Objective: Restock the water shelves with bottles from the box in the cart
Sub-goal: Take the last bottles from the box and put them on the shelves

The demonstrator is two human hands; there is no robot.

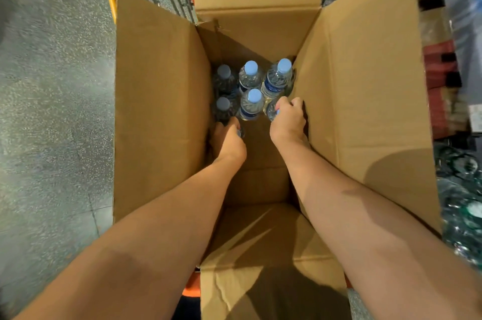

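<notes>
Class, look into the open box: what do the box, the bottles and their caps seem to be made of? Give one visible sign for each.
Box: brown corrugated cardboard, matte; creased flaps and fold lines show.
Bottles: clear, glossy plastic, probably; glints and see-through walls.
Caps: light blue, opaque, smooth, likely plastic.

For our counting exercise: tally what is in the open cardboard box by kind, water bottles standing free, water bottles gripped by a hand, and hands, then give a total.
Free-standing bottles: 5
Gripped bottles: 2
Hands, left hand and right hand: 2
Total: 9
</notes>
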